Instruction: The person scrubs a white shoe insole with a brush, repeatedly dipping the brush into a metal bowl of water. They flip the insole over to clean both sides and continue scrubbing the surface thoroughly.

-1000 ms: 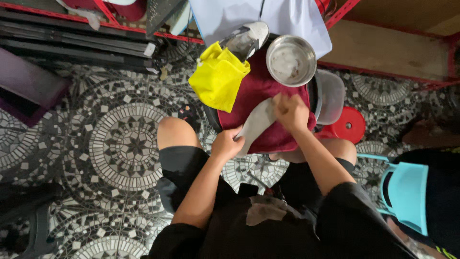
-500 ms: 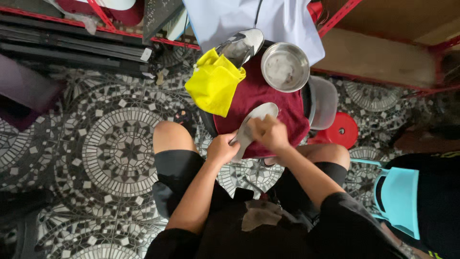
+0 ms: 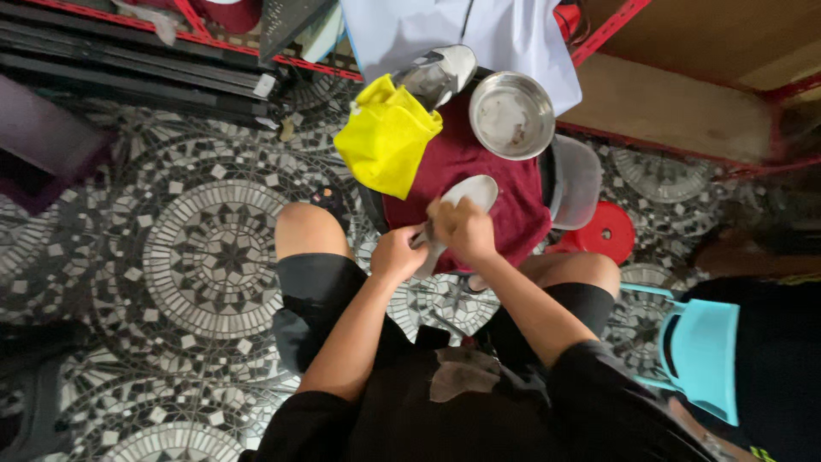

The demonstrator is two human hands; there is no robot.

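While seated above a patterned mosaic floor (image 3: 188, 257), a person works over a maroon cloth (image 3: 496, 205) with both hands closed on one pale insole (image 3: 466, 198). The left hand (image 3: 398, 254) is clamped around the insole's near end, and the right hand (image 3: 462, 229) grips it just beyond, at mid-length, fingers curled over the top. The insole's rounded far end sticks out past the right hand, angled up and to the right, lying over the cloth. The two hands sit side by side, touching or nearly so.

Left of the cloth, a yellow cloth (image 3: 385, 137) lies bunched, its edge overlapping the maroon one. A grey shoe (image 3: 436, 73) rests at the far edge, just beside a round steel bowl (image 3: 511, 115). A grey lid (image 3: 575, 180) lies to the right of the maroon cloth, with a red stool (image 3: 607, 231) near it. Farther right stands a light blue chair (image 3: 701, 351). The person's bare knees flank the hands.
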